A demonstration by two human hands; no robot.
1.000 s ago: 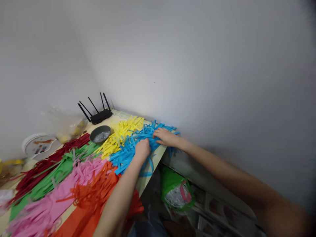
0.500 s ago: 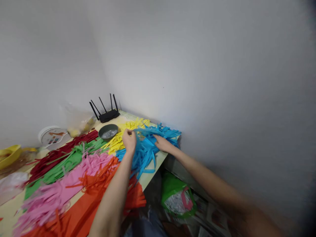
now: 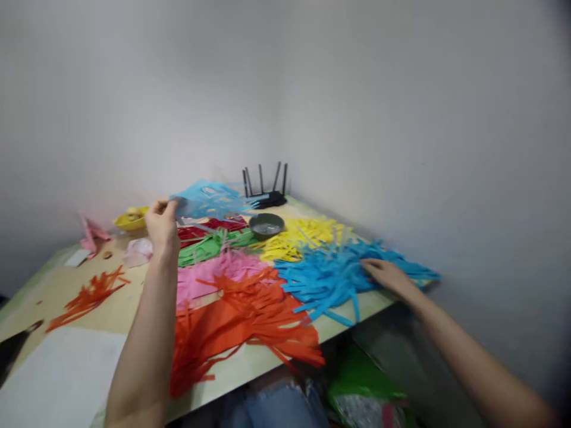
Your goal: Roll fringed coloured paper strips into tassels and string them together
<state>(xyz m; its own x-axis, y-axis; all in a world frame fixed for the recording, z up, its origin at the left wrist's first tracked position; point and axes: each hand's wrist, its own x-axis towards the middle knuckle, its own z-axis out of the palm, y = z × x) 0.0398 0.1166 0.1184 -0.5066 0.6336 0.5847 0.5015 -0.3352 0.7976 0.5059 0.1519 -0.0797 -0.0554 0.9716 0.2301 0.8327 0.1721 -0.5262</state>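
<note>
My left hand (image 3: pixel 162 221) is closed on one end of a light blue fringed strip (image 3: pixel 207 200), held up over the table with its cut tails trailing to the right. On the right, my right hand (image 3: pixel 384 275) rests at the blue fringe pile (image 3: pixel 330 270); its fingers are blurred, and whether they grip any strands is unclear. Beside that pile lie yellow fringe (image 3: pixel 307 235) and orange fringe (image 3: pixel 250 315). Pink fringe (image 3: pixel 214 273), green fringe (image 3: pixel 209 248) and dark red fringe (image 3: pixel 209 228) lie further left, partly behind my left arm.
A black router (image 3: pixel 270 199) with several antennas stands in the corner, near a dark bowl (image 3: pixel 266 226). Yellow bowl (image 3: pixel 131 220), small orange fringe bunch (image 3: pixel 91 297) and white sheet (image 3: pixel 62 377) are at left. A green bag (image 3: pixel 368 380) sits below the table edge.
My left hand has lifted the light blue strip off the pile and carried it left. My right hand remains at the blue pile. The view has turned left, showing more of the table.
</note>
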